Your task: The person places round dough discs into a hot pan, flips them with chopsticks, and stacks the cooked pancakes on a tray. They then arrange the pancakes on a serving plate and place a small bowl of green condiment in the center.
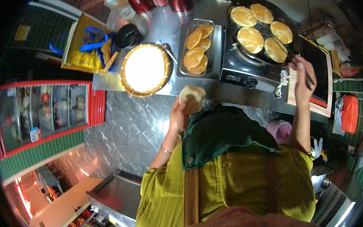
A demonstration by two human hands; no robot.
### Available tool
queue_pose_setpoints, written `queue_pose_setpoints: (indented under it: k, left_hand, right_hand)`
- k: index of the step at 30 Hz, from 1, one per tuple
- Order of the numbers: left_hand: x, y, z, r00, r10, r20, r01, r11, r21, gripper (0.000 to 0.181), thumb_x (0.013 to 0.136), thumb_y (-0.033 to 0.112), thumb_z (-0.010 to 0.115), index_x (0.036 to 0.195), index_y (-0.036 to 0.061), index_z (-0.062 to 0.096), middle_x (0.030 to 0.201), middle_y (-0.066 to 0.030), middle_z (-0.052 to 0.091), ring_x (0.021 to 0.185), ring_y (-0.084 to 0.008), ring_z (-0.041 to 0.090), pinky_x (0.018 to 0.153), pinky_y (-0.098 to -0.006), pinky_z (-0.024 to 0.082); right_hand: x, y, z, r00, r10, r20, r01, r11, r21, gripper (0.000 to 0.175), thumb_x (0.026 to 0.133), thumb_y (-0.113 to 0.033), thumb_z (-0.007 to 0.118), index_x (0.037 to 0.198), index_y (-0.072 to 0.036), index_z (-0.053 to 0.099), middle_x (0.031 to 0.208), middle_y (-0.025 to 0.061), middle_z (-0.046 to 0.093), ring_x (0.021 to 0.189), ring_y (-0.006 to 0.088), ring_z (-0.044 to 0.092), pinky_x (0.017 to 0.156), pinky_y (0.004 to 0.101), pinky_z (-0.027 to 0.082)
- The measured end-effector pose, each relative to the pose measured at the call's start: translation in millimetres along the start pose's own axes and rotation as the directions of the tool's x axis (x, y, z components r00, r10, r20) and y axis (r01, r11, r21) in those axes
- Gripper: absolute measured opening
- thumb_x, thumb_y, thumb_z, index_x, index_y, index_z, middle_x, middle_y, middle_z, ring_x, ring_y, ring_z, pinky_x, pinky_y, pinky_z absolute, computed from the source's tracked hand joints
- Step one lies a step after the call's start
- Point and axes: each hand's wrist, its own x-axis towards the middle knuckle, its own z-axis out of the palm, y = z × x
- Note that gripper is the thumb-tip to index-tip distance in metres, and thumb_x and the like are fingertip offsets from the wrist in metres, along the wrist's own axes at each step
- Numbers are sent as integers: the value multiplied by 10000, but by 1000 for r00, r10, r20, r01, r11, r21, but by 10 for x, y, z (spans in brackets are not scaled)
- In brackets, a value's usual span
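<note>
Close to the counter's front edge, my left hand (179, 113) grips a pale round flatbread (192, 99), thumb on its face. My right hand (303, 75) holds a slim dark utensil (308, 80), probably tongs. Its far end lies over the nearest right flatbread (274, 52) in a wide black pan (265, 15). Several other puffed golden flatbreads (250, 39) sit in the oily pan. Beneath it stands a portable stove (238, 75) with a front knob. Left of the stove, a metal tray (182, 59) carries several browned flatbreads (193, 57).
A round woven basket (123, 78) with glaring white contents stands at the counter's front left. Behind it are a black bowl (128, 35) and a yellow box (71, 49) of packets. Red flasks (179, 1) line the back. A wood-framed board (314, 81) sits right of the stove.
</note>
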Motion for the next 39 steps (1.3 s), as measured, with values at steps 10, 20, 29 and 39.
queue_pose_setpoints:
  k: [10,20,29,39]
  left_hand:
    - [154,-264,-525,985,-130,-115,98,964,-248,327,973,191,492,1269,51,508,1221,-99,592,1134,-259,572,985,-421,458]
    - [288,-293,-580,987,-59,-147,24,973,-231,331,945,190,546,1238,35,532,1191,-98,606,1111,-259,579,976,-427,460]
    - [808,54,-1160,930,203,-306,-300,901,-314,414,967,256,484,1316,34,461,1306,-130,531,1209,-302,516,1043,-490,404]
    - [1309,478,-1723,930,260,-258,-278,960,-35,407,946,278,548,1238,-1,496,1178,-130,584,1040,-314,602,860,-446,524]
  right_hand:
    - [26,289,-556,930,332,-158,-192,805,561,442,987,-288,478,1221,85,515,1076,186,627,928,245,632,811,329,509]
    - [23,636,-690,903,410,-125,-227,706,671,430,981,-278,470,1249,56,510,1101,166,617,960,227,603,842,316,468]
    - [-17,726,-880,924,374,-84,-201,659,725,430,993,-256,454,1282,61,472,1132,176,612,932,222,621,814,314,492]
    - [-74,596,-856,944,321,-76,-155,632,759,378,984,-222,488,1222,67,545,1089,180,648,921,221,624,811,316,497]
